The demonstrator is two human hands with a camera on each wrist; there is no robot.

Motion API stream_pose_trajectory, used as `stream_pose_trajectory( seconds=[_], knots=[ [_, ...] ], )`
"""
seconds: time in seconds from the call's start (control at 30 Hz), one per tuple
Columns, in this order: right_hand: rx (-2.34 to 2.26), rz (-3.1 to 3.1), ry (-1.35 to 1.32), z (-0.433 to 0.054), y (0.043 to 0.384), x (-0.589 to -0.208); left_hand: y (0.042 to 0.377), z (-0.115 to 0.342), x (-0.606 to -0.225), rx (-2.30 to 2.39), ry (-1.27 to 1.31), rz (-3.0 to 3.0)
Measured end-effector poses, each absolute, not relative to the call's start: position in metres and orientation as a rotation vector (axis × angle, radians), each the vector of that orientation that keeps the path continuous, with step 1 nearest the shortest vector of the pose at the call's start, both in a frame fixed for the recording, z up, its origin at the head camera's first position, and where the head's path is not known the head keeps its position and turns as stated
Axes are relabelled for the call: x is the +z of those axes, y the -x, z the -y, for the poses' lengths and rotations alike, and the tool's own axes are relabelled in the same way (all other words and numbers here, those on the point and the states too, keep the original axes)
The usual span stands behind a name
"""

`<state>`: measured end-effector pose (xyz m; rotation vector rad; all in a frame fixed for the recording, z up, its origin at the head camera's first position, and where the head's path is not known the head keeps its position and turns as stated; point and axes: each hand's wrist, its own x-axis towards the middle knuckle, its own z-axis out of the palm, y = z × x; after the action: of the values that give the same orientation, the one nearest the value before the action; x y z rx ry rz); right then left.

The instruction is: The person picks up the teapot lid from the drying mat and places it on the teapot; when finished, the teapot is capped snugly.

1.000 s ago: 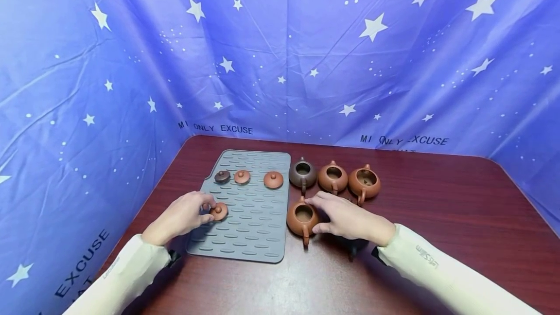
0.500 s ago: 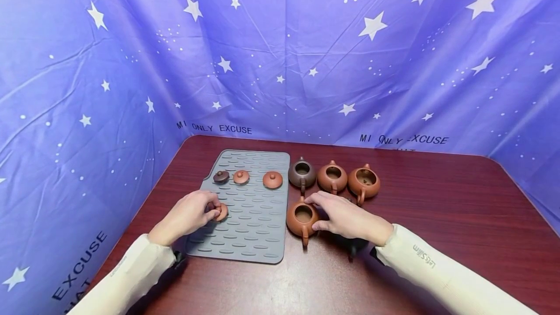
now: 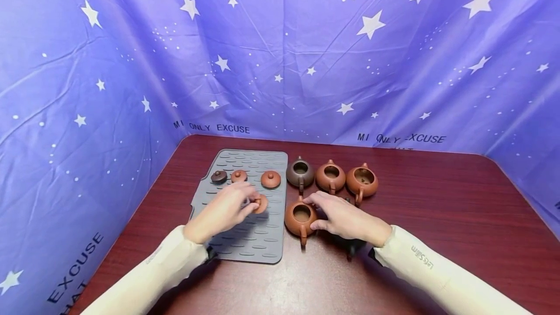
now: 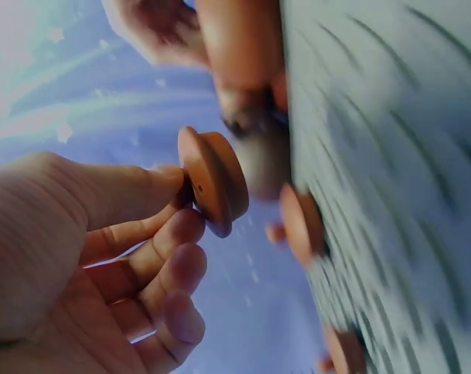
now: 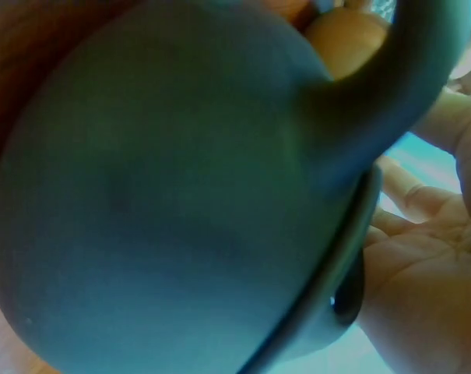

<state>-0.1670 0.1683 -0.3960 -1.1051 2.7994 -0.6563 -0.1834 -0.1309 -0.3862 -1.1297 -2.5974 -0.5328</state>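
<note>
My left hand (image 3: 227,209) pinches the knob of an orange-brown clay teapot lid (image 3: 260,204) between thumb and fingers, over the grey mat (image 3: 267,252). In the left wrist view, the lid (image 4: 216,183) is tipped on its side, its flange and a small hole showing. My right hand (image 3: 345,217) holds the right side of the front orange-brown teapot (image 3: 292,225), index finger by the spout and thumb near the handle. That pot is lidless, handle towards me. A dark green teapot (image 5: 157,195) fills much of the right wrist view; my right forearm mostly hides it in the head view.
Along the mat's far part lie a dark brown lid (image 3: 218,177) and two orange-brown lids (image 3: 271,179). Behind the front pot stand a dark brown teapot (image 3: 294,179) and two orange-brown teapots (image 3: 327,183), lidless. A blue starry cloth (image 3: 280,52) encloses the dark red table (image 3: 437,218).
My left hand has taken the lid by its knob, lifted it off the mat and carried it right towards the teapots. The right hand stays at the front teapot.
</note>
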Motion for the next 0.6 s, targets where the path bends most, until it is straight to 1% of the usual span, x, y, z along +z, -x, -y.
stream_pose_trajectory(
  seconds=[0.33, 0.6],
  knots=[
    [-0.685, -2.806, 1.135, -0.167, 0.17, -0.398, 0.186, 0.071, -0.386, -0.522, 1.323, 2.555],
    [-0.658, -2.821, 1.08, -0.168, 0.169, -0.398, 0.186, 0.047, -0.384, -0.446, 1.356, 2.556]
  ],
)
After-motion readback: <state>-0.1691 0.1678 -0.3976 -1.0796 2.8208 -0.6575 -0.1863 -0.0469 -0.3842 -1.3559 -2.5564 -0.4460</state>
